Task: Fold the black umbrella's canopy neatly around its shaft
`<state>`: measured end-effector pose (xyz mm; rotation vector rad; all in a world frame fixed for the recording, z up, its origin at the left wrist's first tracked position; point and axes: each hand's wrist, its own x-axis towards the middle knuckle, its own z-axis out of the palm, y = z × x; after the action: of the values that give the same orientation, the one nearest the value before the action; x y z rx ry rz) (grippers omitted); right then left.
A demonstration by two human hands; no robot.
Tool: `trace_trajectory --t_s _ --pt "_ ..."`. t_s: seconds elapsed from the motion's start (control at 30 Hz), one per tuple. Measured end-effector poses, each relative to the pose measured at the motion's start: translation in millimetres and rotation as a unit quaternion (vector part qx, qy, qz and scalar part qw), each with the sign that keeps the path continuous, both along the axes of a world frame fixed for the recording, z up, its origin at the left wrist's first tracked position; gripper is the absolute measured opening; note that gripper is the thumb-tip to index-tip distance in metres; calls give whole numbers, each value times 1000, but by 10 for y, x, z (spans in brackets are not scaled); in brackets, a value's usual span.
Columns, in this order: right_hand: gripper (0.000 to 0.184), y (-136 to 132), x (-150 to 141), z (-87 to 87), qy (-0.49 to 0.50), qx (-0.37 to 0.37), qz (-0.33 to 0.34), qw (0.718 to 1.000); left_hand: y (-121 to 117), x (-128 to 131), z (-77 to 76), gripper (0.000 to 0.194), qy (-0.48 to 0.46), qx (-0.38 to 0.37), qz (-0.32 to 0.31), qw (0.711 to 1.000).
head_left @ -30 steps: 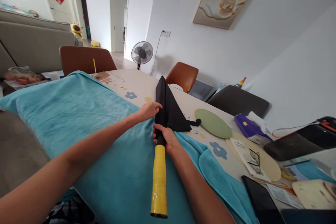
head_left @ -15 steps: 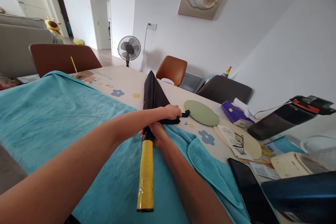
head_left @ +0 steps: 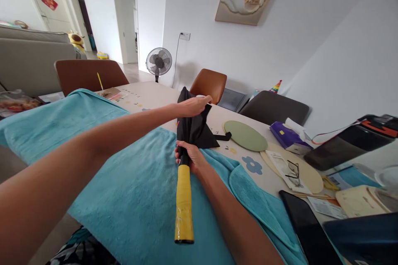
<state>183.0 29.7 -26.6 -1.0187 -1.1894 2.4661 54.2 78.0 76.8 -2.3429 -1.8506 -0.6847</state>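
Note:
A folded black umbrella (head_left: 184,130) with a yellow-wrapped handle (head_left: 184,203) points away from me over a turquoise blanket (head_left: 133,182). My right hand (head_left: 193,156) is closed around its black shaft just above the yellow wrap. Farther up, my left hand (head_left: 197,105) pinches an edge of the black canopy cloth and lifts a fold of it. A black strap (head_left: 223,136) sticks out to the right from the canopy, its end by a green oval mat (head_left: 245,136).
Along the right lie eyeglasses (head_left: 292,172), a purple tissue pack (head_left: 289,136), a dark bottle (head_left: 348,143), a black phone (head_left: 309,225) and a dark blue object (head_left: 363,236). Chairs (head_left: 209,87) stand beyond the table, with a fan (head_left: 158,63) behind.
My left hand went from the canopy's left side across to its right near the strap, then up and away, raising a fold of cloth. My right hand keeps its hold on the shaft.

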Motion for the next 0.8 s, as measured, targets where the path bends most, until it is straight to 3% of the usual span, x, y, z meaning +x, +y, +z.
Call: trace_trajectory --t_s 0.1,0.17,0.27,0.37,0.47,0.53,0.63,0.8 --pt "13 -3 -5 17 2 -12 -2 1000 -300 -315 73 24 71 -17 1 997" --pt "12 -9 -7 25 3 -14 -8 1000 -506 -509 33 21 36 -17 73 997" --pt "10 -12 -6 36 0 -21 -14 1000 -780 -753 -189 22 -86 -27 196 976" --pt "10 2 5 53 18 -42 -17 999 -948 -921 -550 19 -151 -68 260 951" --pt "8 24 21 74 35 -61 -33 997 -989 -1021 -880 16 -170 -78 251 950" --pt "7 35 29 82 35 -77 -42 996 -977 -1066 -1010 16 -181 -67 243 951" --pt "9 41 38 86 44 -96 -59 993 -970 -1112 -1071 15 -198 -71 248 946" --pt "13 30 63 103 58 -108 -52 991 -1034 -1127 -1018 15 -232 -63 267 933"
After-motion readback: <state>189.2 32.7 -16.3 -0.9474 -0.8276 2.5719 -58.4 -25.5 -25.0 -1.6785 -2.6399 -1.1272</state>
